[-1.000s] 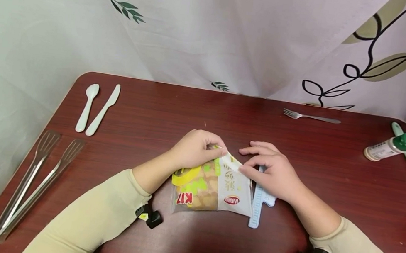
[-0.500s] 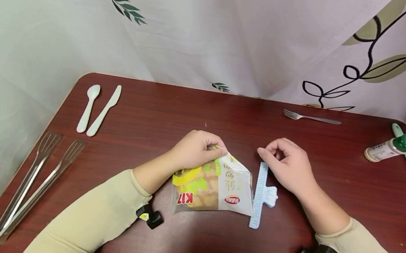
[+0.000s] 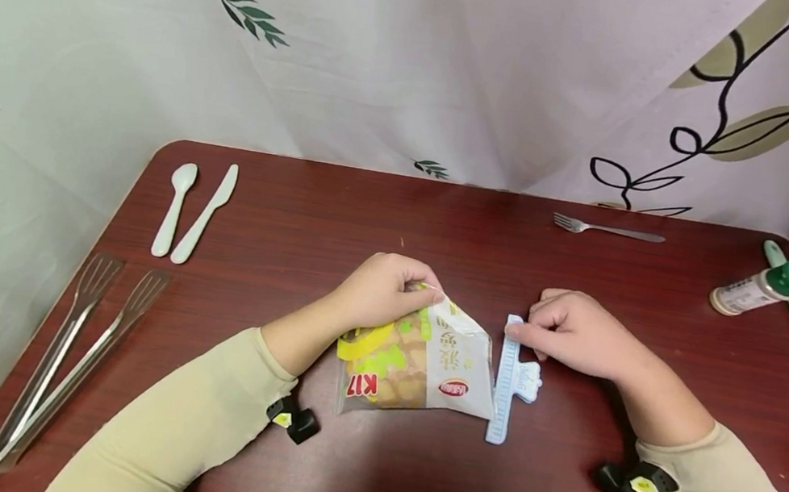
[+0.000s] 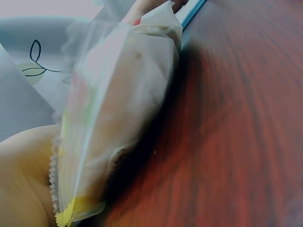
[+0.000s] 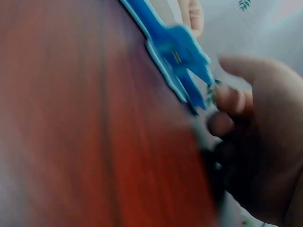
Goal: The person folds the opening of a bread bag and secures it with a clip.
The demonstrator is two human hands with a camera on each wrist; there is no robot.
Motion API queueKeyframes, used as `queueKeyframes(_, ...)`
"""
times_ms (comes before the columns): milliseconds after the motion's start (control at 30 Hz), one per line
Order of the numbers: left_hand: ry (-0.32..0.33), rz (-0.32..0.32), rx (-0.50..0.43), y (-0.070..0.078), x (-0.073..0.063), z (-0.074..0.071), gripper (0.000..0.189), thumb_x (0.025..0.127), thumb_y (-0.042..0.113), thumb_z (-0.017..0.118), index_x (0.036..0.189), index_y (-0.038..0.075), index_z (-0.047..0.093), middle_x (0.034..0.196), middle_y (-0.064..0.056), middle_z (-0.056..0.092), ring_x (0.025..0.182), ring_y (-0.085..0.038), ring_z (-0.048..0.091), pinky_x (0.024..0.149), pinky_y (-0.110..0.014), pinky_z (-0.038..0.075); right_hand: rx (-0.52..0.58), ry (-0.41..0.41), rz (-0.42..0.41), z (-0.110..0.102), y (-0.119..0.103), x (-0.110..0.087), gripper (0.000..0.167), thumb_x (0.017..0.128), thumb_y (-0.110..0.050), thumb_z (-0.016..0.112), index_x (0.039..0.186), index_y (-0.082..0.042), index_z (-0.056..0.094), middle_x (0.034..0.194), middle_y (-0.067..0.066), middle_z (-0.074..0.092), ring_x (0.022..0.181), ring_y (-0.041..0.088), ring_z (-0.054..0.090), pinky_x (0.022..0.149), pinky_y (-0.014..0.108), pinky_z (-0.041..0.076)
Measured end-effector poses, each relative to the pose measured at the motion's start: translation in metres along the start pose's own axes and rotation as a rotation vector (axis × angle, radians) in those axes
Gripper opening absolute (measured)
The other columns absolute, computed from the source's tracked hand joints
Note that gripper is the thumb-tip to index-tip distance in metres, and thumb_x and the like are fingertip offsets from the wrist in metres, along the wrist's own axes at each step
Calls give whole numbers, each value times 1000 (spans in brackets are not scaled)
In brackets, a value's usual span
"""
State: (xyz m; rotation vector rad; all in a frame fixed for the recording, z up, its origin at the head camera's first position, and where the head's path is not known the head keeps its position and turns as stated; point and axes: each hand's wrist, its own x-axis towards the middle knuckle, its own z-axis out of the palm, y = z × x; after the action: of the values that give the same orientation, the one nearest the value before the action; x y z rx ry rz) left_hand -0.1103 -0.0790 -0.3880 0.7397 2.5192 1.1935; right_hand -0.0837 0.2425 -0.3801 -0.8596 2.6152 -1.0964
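Right hand (image 3: 580, 334) shifted nearer clip (image 3: 504, 388), fingers curled, empty, left hand (image 3: 384, 289) pinching bag (image 3: 418, 362) at far edge, clip between bag and right hand

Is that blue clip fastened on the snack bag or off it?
Off. The blue clip lies on the table, which shows between it and the bag, except where one lower corner appears to reach it.

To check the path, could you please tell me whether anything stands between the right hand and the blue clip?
Nothing visible does: the right hand is close to the blue clip, and the snack bag lies on the clip's other side.
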Motion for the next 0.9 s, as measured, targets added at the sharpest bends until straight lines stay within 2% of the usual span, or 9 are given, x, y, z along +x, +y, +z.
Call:
queueKeyframes(67, -1, -1, 3, 0, 0, 0, 10, 101, 28, 74, 99, 24, 83, 78, 18, 71, 76, -6, 66, 73, -32, 53, -7, -87, -58, -3, 0, -2, 54, 92, -25, 85, 52, -32, 51, 58, -22, 46, 65, 7, 45, 54, 26, 37)
queueKeyframes(167, -1, -7, -3, 0, 1, 0, 10, 101, 28, 74, 99, 24, 83, 77, 18, 71, 76, -6, 66, 73, -32, 53, -33, -145, -115, -5, -1, -2, 53, 86, -32, 92, 54, -36, 50, 57, -28, 43, 66, 6, 41, 56, 24, 35)
queueKeyframes(333, -3, -7, -12, 1, 1, 0, 10, 101, 27, 74, 100, 23, 83, 78, 17, 72, 76, -7, 66, 73, -32, 53, -107, -149, -212, -4, -6, -2, 45, 77, -41, 97, 57, -41, 57, 61, -33, 44, 67, 3, 37, 61, 22, 31)
queueKeyframes(467, -3, -12, -5, 1, 0, -1, 10, 101, 27, 74, 100, 23, 83, 78, 17, 72, 76, -7, 66, 73, -32, 53, -116, -147, -232, -2, -8, -2, 41, 76, -38, 97, 61, -42, 59, 64, -29, 45, 69, 2, 37, 64, 21, 31)
queueKeyframes(600, -1, -18, 3, 0, -1, -2, 10, 101, 28, 74, 100, 23, 83, 78, 17, 72, 76, -7, 66, 73, -32, 54, -46, -152, -163, -2, -7, 1, 37, 83, -25, 92, 70, -38, 60, 72, -21, 52, 74, 6, 47, 68, 24, 38)
queueKeyframes(700, 6, -15, 10, -1, -2, -3, 10, 101, 28, 74, 100, 24, 83, 78, 17, 72, 77, -6, 66, 74, -32, 54, 11, -125, -34, -2, -7, 3, 35, 91, -18, 84, 75, -35, 58, 71, -17, 52, 70, 8, 49, 62, 27, 40)
queueKeyframes(800, 9, -6, 18, -1, -2, -2, 11, 101, 29, 74, 100, 24, 83, 78, 18, 72, 77, -6, 66, 74, -32, 54, 10, -89, 85, -3, -10, 2, 30, 99, -23, 77, 79, -30, 56, 66, -14, 48, 62, 8, 47, 57, 28, 38)
queueKeyframes(900, 4, 8, 21, 0, 2, 1, 11, 102, 29, 73, 100, 24, 83, 79, 18, 71, 77, -5, 65, 75, -31, 54, -37, -67, 178, -7, -13, -2, 27, 101, -32, 76, 86, -26, 54, 65, -10, 46, 59, 9, 44, 55, 29, 37)
